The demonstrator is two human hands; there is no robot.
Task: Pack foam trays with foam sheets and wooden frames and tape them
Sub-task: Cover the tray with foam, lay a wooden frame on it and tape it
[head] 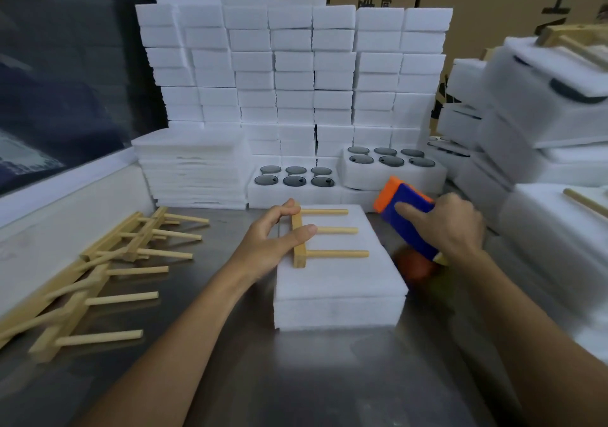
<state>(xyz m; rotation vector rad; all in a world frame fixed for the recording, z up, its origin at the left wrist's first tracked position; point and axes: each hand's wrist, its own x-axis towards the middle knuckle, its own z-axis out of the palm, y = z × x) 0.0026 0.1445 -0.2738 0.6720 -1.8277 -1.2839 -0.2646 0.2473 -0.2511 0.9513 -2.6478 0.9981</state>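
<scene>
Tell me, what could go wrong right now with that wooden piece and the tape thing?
The wooden frame lies loose on the foam tray, held only by the left hand; it might shift before taping. The tape dispenser in the right hand looks blurred, probably moving, and could knock the dowels or tear the soft foam.

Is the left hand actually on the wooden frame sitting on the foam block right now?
Touching. The head view shows the left hand pinching the frame's thick bar between thumb and fingers, with the frame lying on the foam block.

Left hand [274, 240] on wooden frame [324, 240]
</scene>
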